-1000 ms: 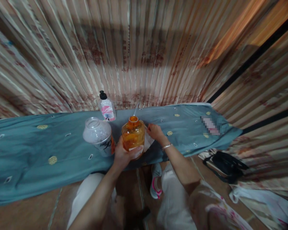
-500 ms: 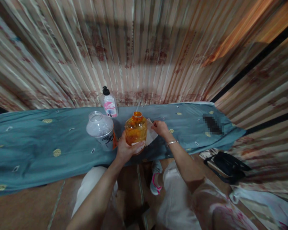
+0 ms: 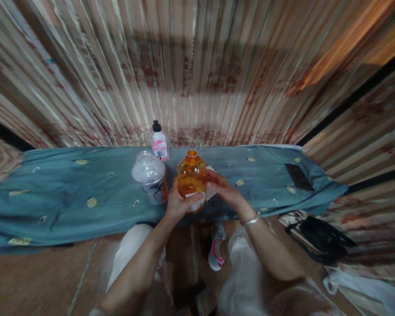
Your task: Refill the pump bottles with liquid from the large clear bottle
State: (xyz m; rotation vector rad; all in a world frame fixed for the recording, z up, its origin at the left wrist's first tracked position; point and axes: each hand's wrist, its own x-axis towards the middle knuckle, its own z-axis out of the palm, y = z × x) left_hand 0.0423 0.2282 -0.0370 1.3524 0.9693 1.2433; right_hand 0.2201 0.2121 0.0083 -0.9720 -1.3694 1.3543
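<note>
An amber see-through bottle (image 3: 191,169) with an uncapped neck and a pale label on its lower front stands upright in front of me. My left hand (image 3: 178,202) is wrapped round its lower left side, thumb across the label. At the bottle's right side is my right hand (image 3: 221,183), its fingers blurred and pointing towards the bottle. A white sheet-like piece (image 3: 210,193) shows between that hand and the bottle; whether the fingers hold it is unclear. Left of the bottle stands a clear, wide-bodied plastic bottle (image 3: 149,171) with an open mouth and a black-and-orange print.
A pump bottle (image 3: 159,147) with a pink label and black top stands behind. Blue-green patterned cloth (image 3: 112,193) covers the narrow table. A dark phone (image 3: 299,177) lies at the right. Curtains (image 3: 171,79) hang behind; a black bag (image 3: 322,237) sits low right.
My right hand has shifted from pinching the white piece's edge to the amber bottle's side. The bottle has turned slightly, showing more label. The view has shifted a little.
</note>
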